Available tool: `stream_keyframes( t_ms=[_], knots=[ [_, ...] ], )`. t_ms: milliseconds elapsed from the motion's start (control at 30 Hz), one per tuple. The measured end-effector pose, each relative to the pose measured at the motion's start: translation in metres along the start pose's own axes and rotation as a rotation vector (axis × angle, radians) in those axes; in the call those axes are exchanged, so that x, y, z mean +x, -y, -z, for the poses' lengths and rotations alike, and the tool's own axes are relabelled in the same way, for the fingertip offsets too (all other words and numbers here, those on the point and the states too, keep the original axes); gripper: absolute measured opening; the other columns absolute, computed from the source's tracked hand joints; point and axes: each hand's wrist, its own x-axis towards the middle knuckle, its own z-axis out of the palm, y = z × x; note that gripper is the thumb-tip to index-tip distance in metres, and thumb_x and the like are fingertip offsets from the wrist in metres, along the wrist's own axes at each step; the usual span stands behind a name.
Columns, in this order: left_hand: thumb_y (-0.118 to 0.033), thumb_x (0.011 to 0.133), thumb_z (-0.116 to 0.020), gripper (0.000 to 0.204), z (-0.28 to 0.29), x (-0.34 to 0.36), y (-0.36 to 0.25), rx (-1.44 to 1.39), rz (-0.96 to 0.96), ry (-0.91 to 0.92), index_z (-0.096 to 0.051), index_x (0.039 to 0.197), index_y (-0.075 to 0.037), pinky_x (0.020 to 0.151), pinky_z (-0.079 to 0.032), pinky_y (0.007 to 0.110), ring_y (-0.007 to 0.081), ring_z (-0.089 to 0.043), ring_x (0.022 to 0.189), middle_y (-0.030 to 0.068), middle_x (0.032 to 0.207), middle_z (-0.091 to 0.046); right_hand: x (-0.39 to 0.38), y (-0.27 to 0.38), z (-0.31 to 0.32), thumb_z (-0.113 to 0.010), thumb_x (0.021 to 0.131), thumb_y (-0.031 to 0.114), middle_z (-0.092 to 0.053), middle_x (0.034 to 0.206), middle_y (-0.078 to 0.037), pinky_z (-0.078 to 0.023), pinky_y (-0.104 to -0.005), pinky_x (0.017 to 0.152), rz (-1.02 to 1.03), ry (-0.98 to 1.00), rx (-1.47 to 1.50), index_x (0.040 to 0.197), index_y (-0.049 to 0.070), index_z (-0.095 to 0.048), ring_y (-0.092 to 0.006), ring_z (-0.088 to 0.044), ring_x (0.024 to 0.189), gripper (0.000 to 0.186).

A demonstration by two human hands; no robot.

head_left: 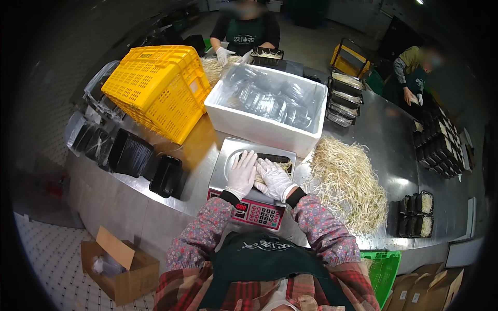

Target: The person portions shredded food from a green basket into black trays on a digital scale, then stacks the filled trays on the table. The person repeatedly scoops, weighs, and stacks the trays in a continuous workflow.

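Both my hands wear white gloves and press down over a black tray (274,158) on the steel scale (223,165). Pale bean sprouts (285,166) show at the tray's right end and beneath my palms. My left hand (241,175) lies flat at the tray's left side, fingers stretched out. Angled in from the right, my right hand (275,179) rests on the sprouts with its fingers extended. Much of the tray is hidden under my hands. The scale's red keypad panel (259,213) faces me.
A white foam box (259,132) with clear lids stands beyond the scale, beside a yellow crate (155,88). Loose sprouts (347,186) are heaped at right. Empty black trays (166,176) sit left; filled trays (426,226) sit far right. Two co-workers stand across the table.
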Motion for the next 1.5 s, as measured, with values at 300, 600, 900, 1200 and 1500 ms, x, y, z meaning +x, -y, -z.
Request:
stream_keyframes(
  t_ms=[300,600,900,1200,1500],
  knots=[
    [-0.023,0.102,-0.045,0.051,0.071,0.007,0.009,-0.610,0.441,-0.131,-0.039,0.144,0.004,0.113,-0.032,0.037,0.0341,-0.043,0.135,0.0253,0.144,-0.046,-0.039,-0.050,0.108,-0.074,0.083,0.035,-0.045,0.146,-0.023,-0.031,-0.0415,0.116,-0.120,-0.140,0.467,0.145,0.000,-0.040,-0.0335,-0.041,0.138,0.079],
    [-0.034,0.098,-0.052,0.060,0.059,0.024,0.002,-0.182,-0.058,0.110,-0.038,0.145,-0.002,0.113,-0.032,0.043,0.0377,-0.036,0.139,0.0231,0.146,-0.043,-0.023,-0.015,0.100,-0.090,0.052,0.050,-0.018,0.157,-0.029,-0.035,-0.0440,0.113,-0.250,0.159,-0.213,0.153,0.011,-0.029,-0.0456,-0.030,0.142,0.124],
    [-0.037,0.097,-0.051,0.052,0.017,0.010,-0.026,0.128,-0.191,0.164,-0.047,0.142,-0.010,0.107,-0.035,0.055,0.0364,-0.044,0.133,0.0131,0.138,-0.052,-0.028,-0.058,0.053,-0.072,0.078,0.024,-0.069,0.086,-0.017,-0.054,-0.0445,0.079,-0.285,0.111,0.007,0.093,0.009,-0.073,-0.0362,-0.067,0.087,0.022],
    [-0.044,0.089,-0.064,0.085,0.019,0.005,-0.017,-0.102,-0.027,0.221,-0.025,0.152,-0.002,0.115,-0.024,0.052,0.0378,-0.030,0.144,0.0201,0.153,-0.036,-0.048,-0.061,0.164,-0.074,0.084,0.011,-0.073,0.085,-0.013,-0.055,-0.0308,0.070,-0.441,-0.109,0.579,0.097,-0.001,-0.073,-0.0179,-0.070,0.077,0.017],
    [-0.041,0.063,-0.088,0.128,0.047,-0.020,-0.008,-0.542,0.233,0.059,-0.009,0.152,0.006,0.118,-0.021,0.047,0.0421,-0.026,0.142,0.0285,0.151,-0.027,-0.012,-0.015,0.052,-0.072,0.084,0.018,-0.068,0.105,-0.014,-0.051,-0.0368,0.089,-0.068,-0.176,0.266,0.107,0.006,-0.072,-0.0293,-0.064,0.096,0.026]
  ],
)
